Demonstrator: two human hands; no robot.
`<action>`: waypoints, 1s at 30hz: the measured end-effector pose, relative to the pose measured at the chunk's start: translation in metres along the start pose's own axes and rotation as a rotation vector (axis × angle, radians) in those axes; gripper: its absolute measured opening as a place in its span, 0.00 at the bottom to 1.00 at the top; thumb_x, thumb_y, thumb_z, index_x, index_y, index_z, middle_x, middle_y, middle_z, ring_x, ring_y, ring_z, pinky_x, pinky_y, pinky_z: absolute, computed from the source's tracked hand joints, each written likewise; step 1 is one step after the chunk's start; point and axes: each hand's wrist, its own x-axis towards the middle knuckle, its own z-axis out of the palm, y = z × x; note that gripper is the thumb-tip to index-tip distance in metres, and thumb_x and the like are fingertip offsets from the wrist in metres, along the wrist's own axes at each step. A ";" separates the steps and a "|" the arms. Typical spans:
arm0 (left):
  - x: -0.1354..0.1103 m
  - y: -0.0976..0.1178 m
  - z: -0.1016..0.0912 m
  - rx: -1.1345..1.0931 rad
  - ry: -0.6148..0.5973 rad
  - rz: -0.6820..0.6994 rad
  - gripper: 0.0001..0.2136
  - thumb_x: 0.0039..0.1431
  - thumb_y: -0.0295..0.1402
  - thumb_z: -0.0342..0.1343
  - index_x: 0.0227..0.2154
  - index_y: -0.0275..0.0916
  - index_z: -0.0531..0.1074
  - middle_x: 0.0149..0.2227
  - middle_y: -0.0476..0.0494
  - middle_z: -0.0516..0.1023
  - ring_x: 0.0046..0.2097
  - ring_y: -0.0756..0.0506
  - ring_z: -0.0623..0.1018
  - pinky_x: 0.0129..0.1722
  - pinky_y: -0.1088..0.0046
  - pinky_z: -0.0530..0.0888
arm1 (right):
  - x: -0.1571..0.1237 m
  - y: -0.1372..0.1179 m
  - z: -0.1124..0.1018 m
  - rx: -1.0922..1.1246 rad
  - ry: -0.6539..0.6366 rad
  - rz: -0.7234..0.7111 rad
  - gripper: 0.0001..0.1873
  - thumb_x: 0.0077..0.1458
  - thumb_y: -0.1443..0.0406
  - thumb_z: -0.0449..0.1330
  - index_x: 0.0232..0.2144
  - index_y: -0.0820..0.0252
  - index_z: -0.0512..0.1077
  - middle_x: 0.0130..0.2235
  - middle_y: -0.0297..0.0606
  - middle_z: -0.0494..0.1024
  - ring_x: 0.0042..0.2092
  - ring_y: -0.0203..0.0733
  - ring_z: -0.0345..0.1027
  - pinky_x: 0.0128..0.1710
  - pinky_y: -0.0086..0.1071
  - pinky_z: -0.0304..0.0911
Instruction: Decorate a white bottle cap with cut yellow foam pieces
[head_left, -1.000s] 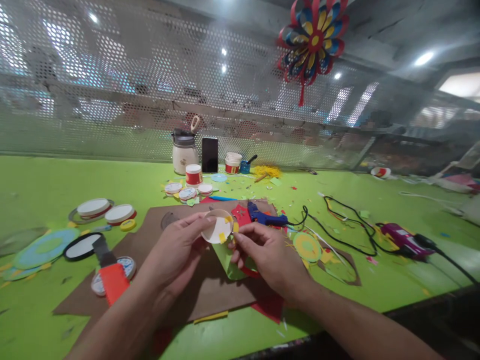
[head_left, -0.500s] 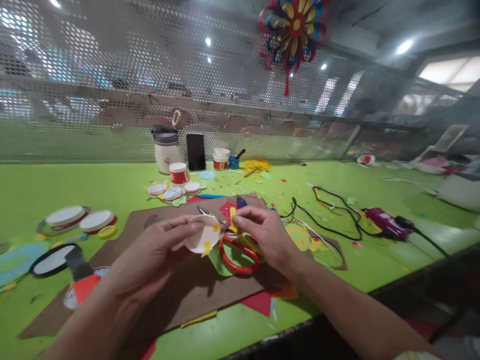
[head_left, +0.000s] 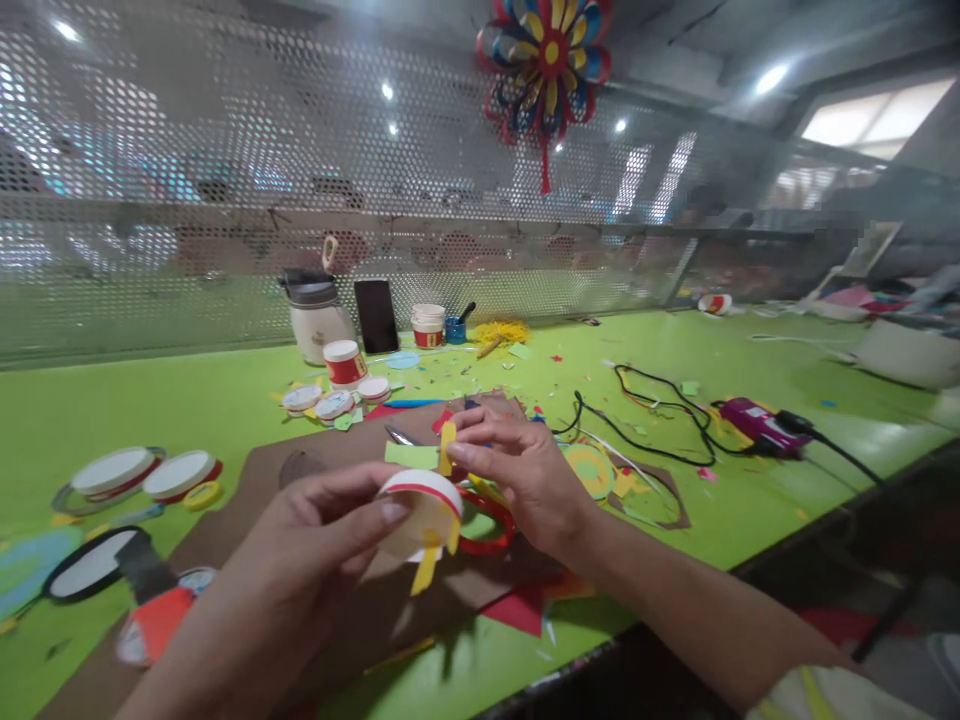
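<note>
Between the thumb and fingers of my left hand [head_left: 322, 545] is a round white lid [head_left: 409, 522] with a red band at its edge, tilted up. Yellow paper strips [head_left: 427, 565] hang from its near side. My right hand [head_left: 529, 485] pinches a short yellow paper strip [head_left: 448, 445], upright just above the lid's rim. A pale green paper piece [head_left: 411, 456] shows behind the lid; whether it touches the lid I cannot tell. Red-handled scissors [head_left: 499, 545] lie below my right hand, partly hidden, on brown cardboard [head_left: 262, 470].
White lids [head_left: 112, 470] and a black-rimmed oval [head_left: 97, 565] lie at left. Behind stand a kettle [head_left: 319, 325], a phone [head_left: 376, 316] and a red-and-white tub [head_left: 345, 365]. A purple device [head_left: 761, 425] with black cables lies at right, near the green table's [head_left: 750, 520] front edge.
My left hand has turned the lid so its red-banded edge faces up. My right hand has brought the yellow strip closer to the lid. The view has shifted slightly to the right.
</note>
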 end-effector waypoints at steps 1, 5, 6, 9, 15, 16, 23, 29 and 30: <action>0.000 -0.002 0.003 0.036 -0.048 -0.004 0.07 0.37 0.33 0.72 0.24 0.44 0.82 0.20 0.47 0.79 0.21 0.48 0.74 0.22 0.75 0.72 | -0.001 0.001 0.001 -0.021 -0.006 -0.007 0.03 0.46 0.65 0.69 0.26 0.49 0.81 0.38 0.34 0.74 0.43 0.39 0.68 0.45 0.36 0.66; 0.001 -0.010 0.002 0.217 -0.034 0.141 0.08 0.42 0.35 0.70 0.29 0.47 0.83 0.29 0.46 0.83 0.34 0.42 0.79 0.32 0.74 0.74 | -0.004 0.003 0.004 -0.126 -0.017 -0.027 0.03 0.48 0.65 0.67 0.26 0.49 0.81 0.36 0.34 0.75 0.43 0.39 0.68 0.48 0.36 0.63; 0.002 -0.011 -0.001 0.273 -0.013 0.199 0.07 0.43 0.35 0.69 0.29 0.47 0.83 0.30 0.47 0.83 0.35 0.43 0.79 0.33 0.75 0.74 | -0.004 0.004 0.004 -0.143 -0.014 -0.024 0.02 0.49 0.64 0.67 0.26 0.49 0.81 0.36 0.34 0.75 0.43 0.39 0.68 0.47 0.36 0.63; 0.002 -0.014 -0.005 0.393 0.014 0.294 0.06 0.46 0.34 0.67 0.30 0.48 0.83 0.31 0.48 0.84 0.36 0.44 0.79 0.35 0.77 0.74 | -0.007 0.006 0.006 -0.165 0.009 -0.007 0.02 0.48 0.63 0.67 0.26 0.52 0.81 0.36 0.34 0.76 0.42 0.40 0.68 0.47 0.36 0.63; 0.004 -0.012 -0.007 0.357 0.068 0.220 0.05 0.47 0.35 0.66 0.30 0.45 0.83 0.33 0.48 0.84 0.35 0.45 0.79 0.33 0.78 0.74 | -0.002 0.003 -0.004 -0.273 -0.002 -0.056 0.07 0.53 0.61 0.63 0.29 0.56 0.80 0.36 0.37 0.78 0.41 0.40 0.70 0.44 0.35 0.64; 0.006 -0.010 -0.009 0.325 0.107 0.212 0.06 0.46 0.35 0.67 0.30 0.44 0.83 0.33 0.48 0.84 0.35 0.45 0.79 0.32 0.78 0.74 | 0.001 0.001 -0.009 -0.319 0.018 -0.086 0.08 0.54 0.61 0.62 0.29 0.57 0.80 0.36 0.37 0.78 0.40 0.40 0.70 0.43 0.35 0.64; 0.037 -0.003 -0.034 -0.083 0.297 0.160 0.04 0.43 0.24 0.67 0.25 0.36 0.81 0.29 0.45 0.83 0.31 0.51 0.78 0.29 0.84 0.75 | 0.037 0.001 -0.049 -0.831 0.066 0.084 0.13 0.53 0.59 0.59 0.25 0.63 0.75 0.26 0.37 0.76 0.28 0.37 0.67 0.30 0.30 0.64; 0.044 -0.008 -0.033 -0.160 0.248 0.103 0.06 0.49 0.18 0.60 0.28 0.30 0.81 0.30 0.39 0.83 0.28 0.49 0.79 0.26 0.79 0.78 | 0.063 0.003 -0.065 -1.046 -0.117 0.128 0.08 0.39 0.74 0.64 0.15 0.60 0.73 0.24 0.34 0.77 0.34 0.40 0.70 0.36 0.29 0.61; 0.044 -0.008 -0.032 -0.172 0.258 0.108 0.07 0.50 0.17 0.58 0.28 0.29 0.80 0.30 0.38 0.83 0.28 0.49 0.79 0.26 0.79 0.78 | 0.067 0.001 -0.068 -1.061 -0.123 0.129 0.10 0.38 0.75 0.64 0.12 0.60 0.70 0.21 0.34 0.74 0.33 0.40 0.69 0.35 0.29 0.60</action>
